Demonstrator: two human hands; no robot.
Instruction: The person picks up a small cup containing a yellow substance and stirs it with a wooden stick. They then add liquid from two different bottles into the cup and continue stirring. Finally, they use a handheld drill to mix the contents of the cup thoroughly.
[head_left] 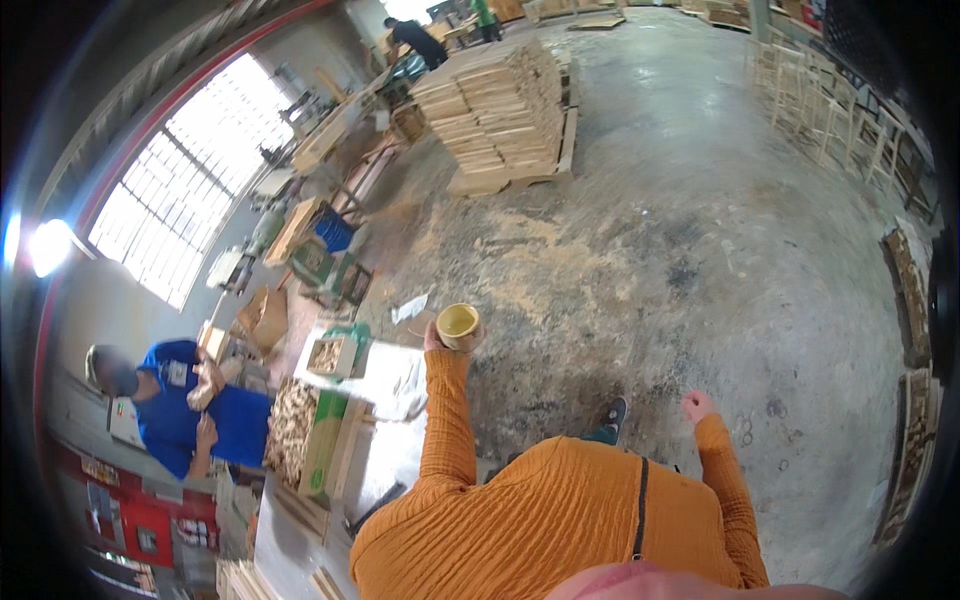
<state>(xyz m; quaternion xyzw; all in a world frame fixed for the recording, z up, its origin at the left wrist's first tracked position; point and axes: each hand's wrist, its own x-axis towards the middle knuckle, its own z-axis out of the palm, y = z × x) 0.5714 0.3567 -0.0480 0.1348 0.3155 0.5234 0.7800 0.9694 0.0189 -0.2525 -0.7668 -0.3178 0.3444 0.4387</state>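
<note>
My left hand (433,338) is stretched out ahead, its fingers wrapped round the side of a round yellow cup (459,322). The cup's open mouth faces up, and its inside looks pale yellow; whether anything lies in it I cannot tell. Out to the right, my right hand (697,405) hangs over the concrete floor. Its fingers are curled in loosely, with nothing visible in them. Both forearms are in orange sleeves. A white worktable (392,385) stands just left of my left forearm.
On the left, a person in blue (205,400) stands behind a heap of small wood pieces (289,425) and a green-sided box (322,445). A tall stack of planks (495,110) stands ahead. Wooden frames (825,105) line the right side. White scrap (409,308) lies on the floor (640,260).
</note>
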